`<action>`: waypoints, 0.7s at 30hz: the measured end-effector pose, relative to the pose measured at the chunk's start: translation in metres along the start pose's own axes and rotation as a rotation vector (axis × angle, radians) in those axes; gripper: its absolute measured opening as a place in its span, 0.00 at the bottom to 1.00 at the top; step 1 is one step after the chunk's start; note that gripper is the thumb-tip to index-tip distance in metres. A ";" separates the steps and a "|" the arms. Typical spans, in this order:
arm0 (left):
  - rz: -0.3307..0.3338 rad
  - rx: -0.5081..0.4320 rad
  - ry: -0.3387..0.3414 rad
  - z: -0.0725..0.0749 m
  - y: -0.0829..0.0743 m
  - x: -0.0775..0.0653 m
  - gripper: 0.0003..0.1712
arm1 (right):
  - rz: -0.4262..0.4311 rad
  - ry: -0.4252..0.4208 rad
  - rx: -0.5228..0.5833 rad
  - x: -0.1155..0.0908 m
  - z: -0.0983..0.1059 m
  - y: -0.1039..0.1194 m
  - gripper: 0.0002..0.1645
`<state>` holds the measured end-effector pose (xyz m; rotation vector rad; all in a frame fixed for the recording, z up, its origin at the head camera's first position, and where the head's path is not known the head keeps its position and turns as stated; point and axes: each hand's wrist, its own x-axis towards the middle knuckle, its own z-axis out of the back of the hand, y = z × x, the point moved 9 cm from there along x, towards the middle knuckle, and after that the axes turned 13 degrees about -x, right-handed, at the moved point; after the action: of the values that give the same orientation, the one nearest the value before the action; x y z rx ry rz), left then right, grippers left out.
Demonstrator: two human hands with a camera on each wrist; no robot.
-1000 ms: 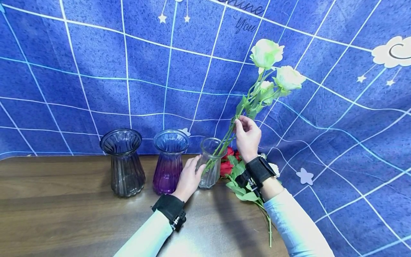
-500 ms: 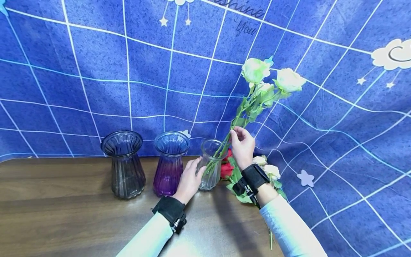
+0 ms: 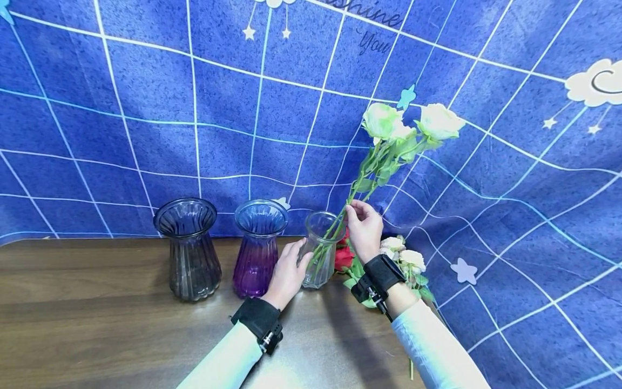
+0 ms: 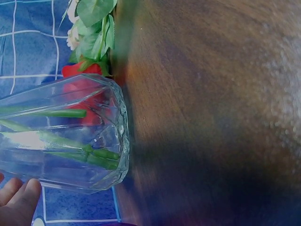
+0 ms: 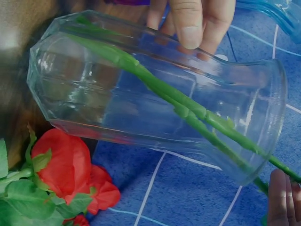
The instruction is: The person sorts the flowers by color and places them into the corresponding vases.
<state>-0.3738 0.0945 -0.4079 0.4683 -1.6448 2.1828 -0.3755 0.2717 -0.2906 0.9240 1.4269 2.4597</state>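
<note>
In the head view, my right hand [image 3: 365,229] pinches the green stems of white-green artificial roses [image 3: 384,121] between thumb and fingers, just above the rim of a clear glass vase [image 3: 318,273]. The stems slant up to the right, their lower ends inside the vase. In the left wrist view, some stem ends [image 4: 106,160] lie near its base and one stem [image 4: 70,113] ends higher. My left hand [image 3: 288,274] holds the vase's left side, the thumb [image 5: 190,33] in front and fingers behind the glass. The vase stands upright on the table.
Left of the clear vase stand a purple-blue glass vase [image 3: 256,259] and a dark grey glass vase [image 3: 193,265]. Red roses [image 3: 344,258] and pale roses [image 3: 412,260] lie to its right, partly behind my right arm. A blue gridded cloth [image 3: 146,135] hangs behind the wooden table [image 3: 97,313].
My right hand has moved down and slightly left with a stem, and one rose head has sunk to about the others' height. The left hand stays on the vase.
</note>
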 end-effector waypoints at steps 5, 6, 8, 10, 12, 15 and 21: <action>-0.015 0.002 -0.005 0.000 -0.002 0.000 0.22 | -0.002 -0.005 -0.035 -0.002 -0.001 -0.005 0.11; -0.016 0.003 -0.005 0.000 -0.003 0.000 0.22 | 0.000 -0.007 -0.046 -0.002 -0.001 -0.005 0.11; -0.010 0.004 -0.003 0.000 -0.003 0.000 0.22 | 0.004 -0.005 -0.068 -0.003 -0.001 -0.006 0.11; -0.003 0.005 -0.001 0.000 -0.003 0.000 0.22 | 0.008 -0.001 -0.094 -0.004 -0.002 -0.008 0.11; -0.003 0.005 -0.003 0.001 -0.003 0.000 0.22 | 0.008 0.009 -0.110 -0.004 -0.003 -0.010 0.11; -0.010 0.008 -0.008 0.001 -0.004 -0.001 0.23 | 0.015 0.023 -0.132 -0.005 -0.004 -0.011 0.11; -0.032 0.016 -0.025 0.002 -0.006 -0.001 0.23 | 0.068 0.028 -0.219 -0.006 -0.006 -0.005 0.11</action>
<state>-0.3693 0.0940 -0.4025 0.5250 -1.6226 2.1765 -0.3748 0.2668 -0.2995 0.9083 1.1217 2.6219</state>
